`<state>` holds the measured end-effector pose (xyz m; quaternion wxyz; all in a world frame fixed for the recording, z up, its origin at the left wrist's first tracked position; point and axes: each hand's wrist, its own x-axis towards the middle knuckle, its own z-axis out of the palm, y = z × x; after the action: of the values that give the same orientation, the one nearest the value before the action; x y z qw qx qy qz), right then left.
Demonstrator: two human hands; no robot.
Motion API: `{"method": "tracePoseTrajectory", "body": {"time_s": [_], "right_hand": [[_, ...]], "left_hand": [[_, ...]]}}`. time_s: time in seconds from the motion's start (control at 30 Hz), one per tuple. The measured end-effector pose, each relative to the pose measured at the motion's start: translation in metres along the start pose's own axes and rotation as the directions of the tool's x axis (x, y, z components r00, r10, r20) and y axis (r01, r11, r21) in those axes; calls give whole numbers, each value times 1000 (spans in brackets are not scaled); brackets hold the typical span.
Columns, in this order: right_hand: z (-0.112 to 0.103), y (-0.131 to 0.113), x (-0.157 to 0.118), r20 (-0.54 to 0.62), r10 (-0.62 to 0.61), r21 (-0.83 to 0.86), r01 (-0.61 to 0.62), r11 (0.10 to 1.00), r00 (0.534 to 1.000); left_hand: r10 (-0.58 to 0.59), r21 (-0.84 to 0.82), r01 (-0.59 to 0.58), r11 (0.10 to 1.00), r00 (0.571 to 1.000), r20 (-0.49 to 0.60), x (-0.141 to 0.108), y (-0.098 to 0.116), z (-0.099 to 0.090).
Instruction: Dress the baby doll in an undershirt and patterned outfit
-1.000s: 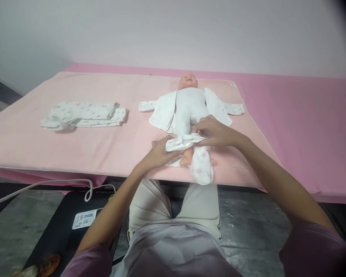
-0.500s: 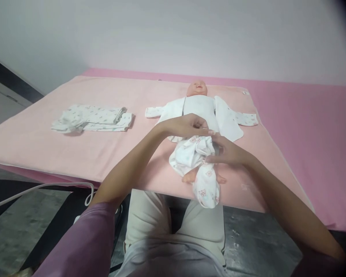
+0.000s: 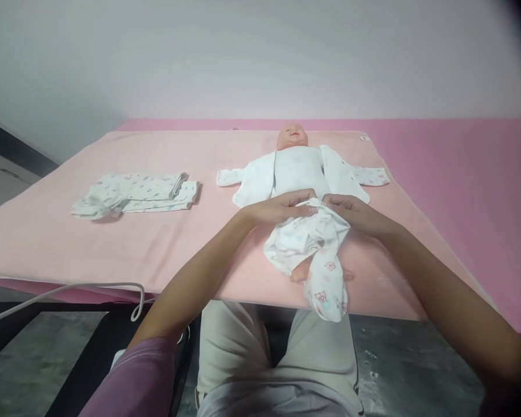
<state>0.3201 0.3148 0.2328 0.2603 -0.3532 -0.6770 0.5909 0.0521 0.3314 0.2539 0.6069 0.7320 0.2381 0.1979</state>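
Note:
A baby doll (image 3: 293, 136) lies on its back, head away from me, in an open white jacket (image 3: 255, 179) with printed sleeves spread to both sides. White printed baby pants (image 3: 330, 255) are bunched over the doll's legs, and one pant leg hangs past the table's front edge. The doll's feet (image 3: 301, 271) show partly beside that leg. My left hand (image 3: 286, 207) pinches the waistband on its left side. On the right side of the waistband, my right hand (image 3: 356, 214) has its fingers curled over the cloth. Both hands are close together at the doll's lower belly.
Folded printed baby clothes (image 3: 134, 194) lie on the left of the pink mat (image 3: 165, 249). A white cable (image 3: 69, 286) loops by the front left edge. The mat lies on a darker pink cover (image 3: 451, 191), with a wall (image 3: 260, 58) behind.
My right hand has moved up from the hanging pant leg to the waistband. The waistband is now stretched between both hands. The view has shifted slightly.

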Motion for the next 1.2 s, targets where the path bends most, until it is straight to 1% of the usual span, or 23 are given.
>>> {"method": "tracePoseTrajectory", "body": {"time_s": [0.07,0.13,0.2,0.23,0.27,0.33,0.4,0.43,0.47,0.5,0.53,0.6,0.67,0.73,0.8,0.87,0.97,1.03,1.13,1.2], "right_hand": [[-3,-4,-3,97,43,-19,-41,999,994],[-8,-5,-4,163,53,-34,-48,998,985],[-12,-4,-5,193,41,-39,-34,999,980],[-13,-3,-5,190,32,-34,-26,999,981],[-13,-1,-5,169,21,-24,-17,1000,985],[-11,1,-3,72,-2,14,1,1000,997],[-7,3,-2,-44,-8,55,10,998,999],[-5,3,-2,-87,-6,69,12,998,996],[-2,3,-1,-111,-4,76,13,997,994],[0,1,-2,-113,-1,73,10,997,994],[1,0,-2,-90,6,63,-1,998,996],[3,-5,-5,12,48,28,-48,998,999],[1,-9,-8,141,113,-12,-113,994,983],[-1,-11,-9,239,154,-28,-152,988,959],[-3,-12,-10,291,149,-12,-152,988,945],[-4,-10,-10,293,120,22,-132,991,949],[-4,-7,-9,256,87,42,-101,994,963],[-3,-5,-9,280,96,24,-108,994,955],[-1,-3,-8,348,125,-20,-126,992,929],[1,-1,-7,331,114,-21,-113,993,937]], "left_hand": [[-8,-46,6,999,999,-40,-1,0,1],[-31,-43,29,999,999,-36,-1,0,1],[-66,9,66,998,998,17,0,-1,-1],[-86,36,84,996,994,67,0,-1,-3],[-104,56,98,994,987,126,0,0,-5],[-131,79,115,990,962,241,0,0,-9],[-137,107,110,988,946,293,0,1,-10],[-138,121,107,987,949,285,0,2,-10],[-134,131,104,986,958,253,0,3,-9],[-126,130,100,986,971,204,0,3,-8],[-115,118,98,988,982,147,-1,4,-7],[-103,91,99,991,993,50,-2,5,-4],[-102,84,101,991,995,3,-3,6,-1],[-111,89,111,990,994,-10,-2,6,1],[-120,79,121,990,993,-15,-2,5,2],[-122,51,122,991,993,-1,-1,3,1],[-104,21,103,994,994,39,0,0,-1],[-92,25,91,996,995,47,0,-1,-2],[-83,43,81,996,996,43,-1,-1,-4],[-99,36,97,995,993,67,-1,-1,-6]]}}
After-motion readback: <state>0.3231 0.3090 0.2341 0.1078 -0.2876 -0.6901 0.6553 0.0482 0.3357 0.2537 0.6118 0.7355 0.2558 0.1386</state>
